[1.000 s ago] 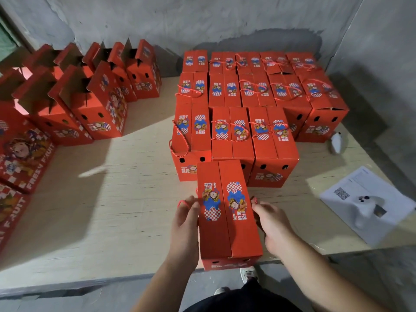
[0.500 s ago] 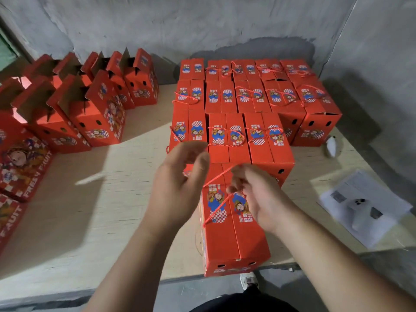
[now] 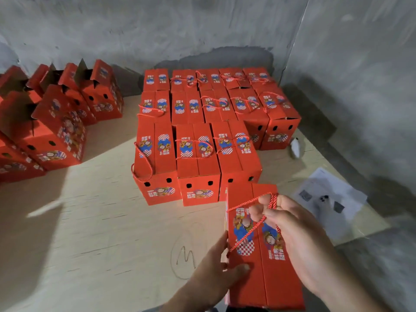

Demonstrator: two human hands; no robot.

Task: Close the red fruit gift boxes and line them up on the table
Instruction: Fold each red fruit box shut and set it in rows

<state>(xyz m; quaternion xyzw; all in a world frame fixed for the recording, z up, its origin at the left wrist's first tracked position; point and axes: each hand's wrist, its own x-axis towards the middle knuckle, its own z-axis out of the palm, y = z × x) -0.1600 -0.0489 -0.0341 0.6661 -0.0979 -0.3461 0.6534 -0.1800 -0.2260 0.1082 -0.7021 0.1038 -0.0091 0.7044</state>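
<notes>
Plainly, the layout sorts the work. At far left stand the open boxes (image 3: pixel 56 131), flaps up, bunched against the wall and apart from the rest — by the look of it the stock not yet closed. Between them and the finished group lies a bare stretch of the plywood table (image 3: pixel 94 233), with a pencilled loop and scribble (image 3: pixel 185 255) near the front edge.

The closed boxes (image 3: pixel 198 163) sit in tight rows, sides touching, their rope handles laid flat on the lids; the front row holds three, with room at its right end beside the third box.

Nearest the camera, the box in hand (image 3: pixel 258 248) is already shut, its two lid halves meeting down the middle. The left hand (image 3: pixel 216 273) grips its left edge, thumb on the lid and fingers hidden behind the side wall — probably to steady it. The right hand (image 3: pixel 292 228) has its fingers curled round the red cord handle (image 3: pixel 249 219), drawn taut across the lid, likely to seat or carry it. The box hangs over the table's near edge, just short of the front row's right end, where I judge it belongs.

Further right lie a small white object (image 3: pixel 296 147) and a printed sheet (image 3: pixel 331 199) with a pale device on it.
</notes>
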